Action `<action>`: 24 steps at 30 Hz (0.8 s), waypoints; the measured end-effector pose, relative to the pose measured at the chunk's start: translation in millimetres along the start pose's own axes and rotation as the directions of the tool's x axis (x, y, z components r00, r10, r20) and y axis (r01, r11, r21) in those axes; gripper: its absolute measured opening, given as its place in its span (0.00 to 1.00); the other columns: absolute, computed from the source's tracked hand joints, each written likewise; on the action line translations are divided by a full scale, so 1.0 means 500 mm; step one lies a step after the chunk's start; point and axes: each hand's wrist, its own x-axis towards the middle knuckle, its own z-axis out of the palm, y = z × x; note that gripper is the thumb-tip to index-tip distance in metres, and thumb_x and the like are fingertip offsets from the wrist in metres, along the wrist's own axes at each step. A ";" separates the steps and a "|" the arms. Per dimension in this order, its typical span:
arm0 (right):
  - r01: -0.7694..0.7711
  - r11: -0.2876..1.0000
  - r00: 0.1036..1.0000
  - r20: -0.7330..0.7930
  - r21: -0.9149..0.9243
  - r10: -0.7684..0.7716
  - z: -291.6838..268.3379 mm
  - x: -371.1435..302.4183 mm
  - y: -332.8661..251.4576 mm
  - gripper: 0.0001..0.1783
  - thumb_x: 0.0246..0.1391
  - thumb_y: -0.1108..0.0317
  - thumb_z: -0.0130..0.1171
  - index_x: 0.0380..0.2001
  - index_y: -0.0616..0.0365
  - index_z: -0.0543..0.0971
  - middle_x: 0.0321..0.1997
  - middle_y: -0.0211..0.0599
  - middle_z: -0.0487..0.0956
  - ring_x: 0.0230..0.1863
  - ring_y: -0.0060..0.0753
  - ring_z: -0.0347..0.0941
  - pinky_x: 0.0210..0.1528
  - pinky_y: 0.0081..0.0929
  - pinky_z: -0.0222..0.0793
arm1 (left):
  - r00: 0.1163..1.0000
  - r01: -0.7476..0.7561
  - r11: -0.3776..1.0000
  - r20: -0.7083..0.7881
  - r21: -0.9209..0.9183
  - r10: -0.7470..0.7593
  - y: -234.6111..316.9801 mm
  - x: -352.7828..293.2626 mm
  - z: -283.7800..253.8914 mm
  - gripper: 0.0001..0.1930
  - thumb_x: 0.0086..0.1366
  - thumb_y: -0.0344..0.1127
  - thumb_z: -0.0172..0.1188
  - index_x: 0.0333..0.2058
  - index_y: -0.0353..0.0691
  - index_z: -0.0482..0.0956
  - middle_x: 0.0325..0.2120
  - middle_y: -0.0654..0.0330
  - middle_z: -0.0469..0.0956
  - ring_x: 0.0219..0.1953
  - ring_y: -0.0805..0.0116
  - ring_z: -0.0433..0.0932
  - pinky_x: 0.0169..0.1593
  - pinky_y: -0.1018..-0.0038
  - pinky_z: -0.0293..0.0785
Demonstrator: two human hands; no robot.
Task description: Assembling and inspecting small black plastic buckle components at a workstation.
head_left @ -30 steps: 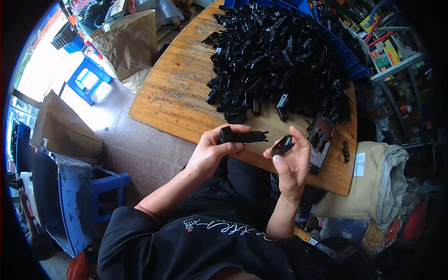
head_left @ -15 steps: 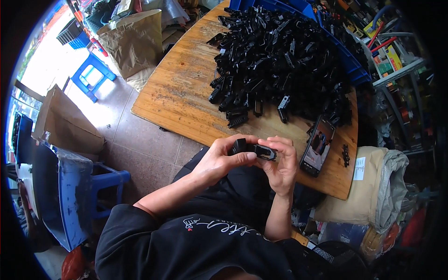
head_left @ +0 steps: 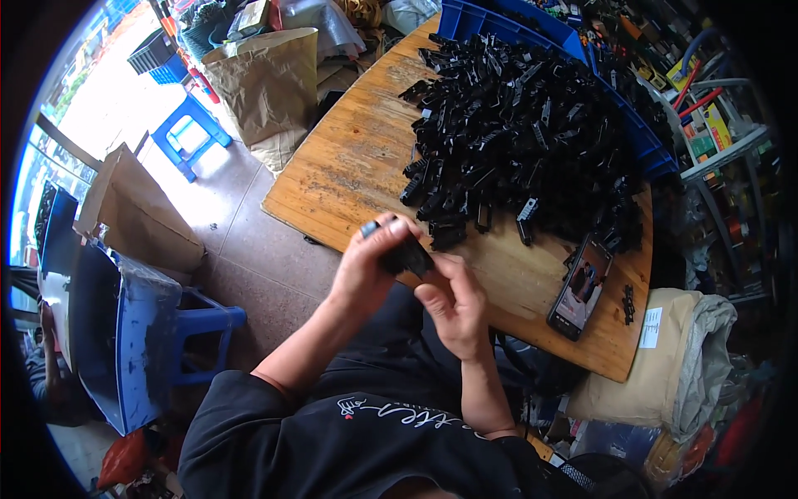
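In front of my lap, my left hand (head_left: 364, 264) is closed round a black plastic part (head_left: 409, 256), its thumb lying along the upper side. The part is tilted and smeared by motion, so its detail is lost. My right hand (head_left: 459, 309) has curled fingers at the part's right end; the palm side partly hides what they grip there. On the wooden table (head_left: 324, 158) beyond my hands lies a big heap of similar black plastic parts (head_left: 515, 141). A phone (head_left: 580, 287) with a lit screen rests at the table's right side.
Blue crates (head_left: 644, 145) border the heap at the back and right. One loose black piece (head_left: 628, 304) lies right of the phone. Below the table's right edge stands a wrapped tan sack (head_left: 623, 374). Blue stools (head_left: 189, 133), a paper bag (head_left: 266, 91) and a cardboard box (head_left: 137, 216) stand left.
Both hands have moved left with the black part and turned it from lying level to a tilt. My right fingers have drawn down to its end. The whole view has shifted slightly.
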 end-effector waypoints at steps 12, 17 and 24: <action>-0.053 0.986 0.992 -0.121 -0.158 0.034 -0.039 -0.041 -0.001 0.08 0.47 0.74 0.59 0.33 0.65 0.76 0.37 0.41 0.77 0.39 0.37 0.74 0.42 0.25 0.69 | 0.851 -0.477 -0.214 0.509 0.852 0.128 0.110 0.278 -0.018 0.15 0.47 0.36 0.64 0.36 0.42 0.75 0.35 0.58 0.71 0.38 0.63 0.73 0.40 0.71 0.70; -0.037 0.991 0.994 -0.110 -0.131 0.022 -0.045 -0.044 0.008 0.07 0.47 0.74 0.58 0.32 0.64 0.77 0.37 0.40 0.76 0.39 0.37 0.74 0.42 0.25 0.69 | 0.899 -0.365 -0.404 0.431 0.839 0.081 0.163 0.260 -0.051 0.12 0.45 0.34 0.63 0.32 0.43 0.76 0.28 0.55 0.73 0.34 0.57 0.74 0.37 0.68 0.70; -0.031 0.990 0.994 -0.108 -0.138 0.016 -0.044 -0.039 0.010 0.07 0.47 0.74 0.58 0.31 0.64 0.77 0.36 0.40 0.76 0.38 0.36 0.74 0.41 0.25 0.69 | 0.947 -0.235 0.171 0.185 0.957 0.263 0.233 0.229 -0.078 0.12 0.50 0.25 0.59 0.36 0.36 0.76 0.32 0.66 0.75 0.35 0.80 0.70 0.41 0.81 0.66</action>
